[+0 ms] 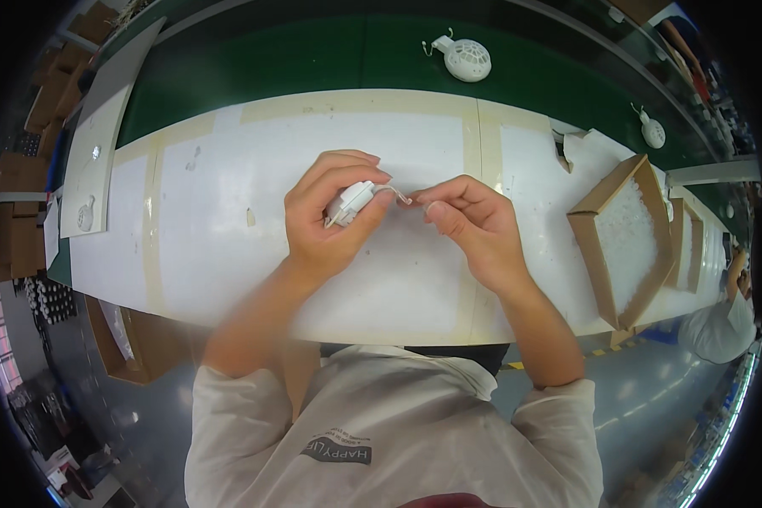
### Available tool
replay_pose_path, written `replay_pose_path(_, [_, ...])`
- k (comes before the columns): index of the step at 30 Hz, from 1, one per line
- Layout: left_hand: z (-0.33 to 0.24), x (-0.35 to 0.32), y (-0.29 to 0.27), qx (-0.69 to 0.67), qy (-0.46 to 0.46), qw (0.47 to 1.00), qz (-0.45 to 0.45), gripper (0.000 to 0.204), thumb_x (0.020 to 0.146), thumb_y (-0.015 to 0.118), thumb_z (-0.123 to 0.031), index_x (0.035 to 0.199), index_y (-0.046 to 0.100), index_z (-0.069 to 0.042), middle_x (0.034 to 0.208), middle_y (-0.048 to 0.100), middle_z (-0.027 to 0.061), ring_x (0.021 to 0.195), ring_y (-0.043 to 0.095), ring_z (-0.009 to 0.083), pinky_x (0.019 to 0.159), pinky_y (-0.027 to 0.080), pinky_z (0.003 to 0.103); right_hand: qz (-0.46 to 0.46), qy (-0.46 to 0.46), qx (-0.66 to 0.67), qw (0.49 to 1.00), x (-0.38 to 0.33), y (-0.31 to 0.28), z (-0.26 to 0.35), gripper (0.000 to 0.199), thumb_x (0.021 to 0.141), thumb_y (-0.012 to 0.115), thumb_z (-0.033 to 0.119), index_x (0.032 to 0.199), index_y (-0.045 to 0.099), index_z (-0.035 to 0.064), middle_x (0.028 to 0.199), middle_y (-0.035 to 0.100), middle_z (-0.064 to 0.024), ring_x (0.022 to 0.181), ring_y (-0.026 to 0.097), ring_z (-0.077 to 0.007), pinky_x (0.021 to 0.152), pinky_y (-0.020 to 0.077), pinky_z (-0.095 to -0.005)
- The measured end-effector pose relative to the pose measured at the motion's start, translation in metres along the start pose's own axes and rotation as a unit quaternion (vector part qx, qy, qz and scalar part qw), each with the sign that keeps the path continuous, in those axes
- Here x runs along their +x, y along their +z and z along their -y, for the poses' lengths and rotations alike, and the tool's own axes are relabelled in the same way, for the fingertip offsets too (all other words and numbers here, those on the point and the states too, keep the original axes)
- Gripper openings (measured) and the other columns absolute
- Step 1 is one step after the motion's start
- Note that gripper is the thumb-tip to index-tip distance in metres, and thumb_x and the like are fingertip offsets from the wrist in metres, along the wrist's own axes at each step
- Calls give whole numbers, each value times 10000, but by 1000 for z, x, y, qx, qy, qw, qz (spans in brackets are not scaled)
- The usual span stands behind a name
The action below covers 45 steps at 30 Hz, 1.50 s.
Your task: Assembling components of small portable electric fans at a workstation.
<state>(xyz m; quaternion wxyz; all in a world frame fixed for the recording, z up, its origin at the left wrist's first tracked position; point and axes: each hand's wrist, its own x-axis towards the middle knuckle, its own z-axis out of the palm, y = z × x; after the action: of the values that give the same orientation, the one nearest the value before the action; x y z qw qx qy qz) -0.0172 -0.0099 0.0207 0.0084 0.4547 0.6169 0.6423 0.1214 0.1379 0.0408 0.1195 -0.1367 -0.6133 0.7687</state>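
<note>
My left hand (pixel 315 227) is wrapped round a small white plastic device (pixel 355 198) above the white tabletop. Fingers and palm cover much of the device, so its full shape is hidden. A thin, light-coloured wire (pixel 396 192) sticks out of it towards the right. Facing it, my right hand (pixel 483 230) is pinched, with thumb and forefinger close together near the wire's free end. Whatever sits between those fingertips is too small to name.
On the green belt (pixel 313 63) beyond the table lie a round white device with a grille and wires (pixel 467 60) and a similar one (pixel 652 129). To the right stands a cardboard tray (pixel 586 245) of small translucent pieces. A white board (pixel 102 152) leans at left.
</note>
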Motion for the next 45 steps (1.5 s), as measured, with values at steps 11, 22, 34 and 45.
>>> replay_pose_path(11, [3,-3,5,57,22,998,-3,187,747,757,33,910,688,-28,903,666,86,945,645,266,753,517,324,49,108,188,975,-2,-2,-7,211,971,595,154,1134,653,34,914,677,-86,763,571,-128,680,452,-258])
replay_pose_path(22, [7,-2,5,85,40,996,1,197,722,766,33,894,702,-40,884,665,72,940,637,263,742,521,332,59,127,218,966,-2,0,-11,222,976,586,179,1130,656,35,890,662,-74,746,558,-134,680,448,-268])
replay_pose_path(34, [2,-2,3,143,107,974,140,455,731,760,10,1174,659,22,1032,629,140,949,625,281,781,520,345,-7,-60,-30,998,1,0,-25,166,952,616,78,1081,670,-13,1015,640,-71,926,605,-130,801,485,-253])
replay_pose_path(45, [3,-8,2,13,3,978,209,714,822,747,-304,1414,483,-5,997,553,106,859,552,221,777,489,313,45,-48,1,998,-1,-1,-15,146,925,627,12,1045,706,-14,1019,628,-58,879,562,-130,739,479,-253])
